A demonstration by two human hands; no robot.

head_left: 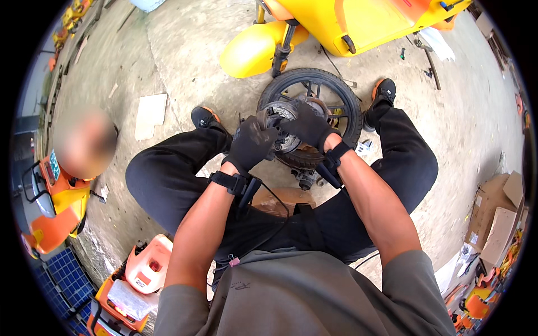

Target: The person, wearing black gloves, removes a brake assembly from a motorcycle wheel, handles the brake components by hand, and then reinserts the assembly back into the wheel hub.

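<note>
Between my knees lies a small motorbike wheel [354, 112] with a black tyre and dark spokes, flat on the floor. Over its near left side, both my hands hold a round grey metal part [276, 112] that looks like a drum brake plate. My left hand [252, 143], in a black glove, has its fingers closed on the left edge of the part. My right hand [307, 124], gloved too, is closed on its right side. The fingertips and the part's underside are hidden.
Ahead stands a yellow scooter [364, 28] with a yellow mudguard [246, 53] and bare fork leg. A metal mechanical piece [306, 180] lies below the wheel. A bar-shaped tool [432, 70] is at right, cardboard boxes [493, 213] farther right. Orange scooters and a person are at left.
</note>
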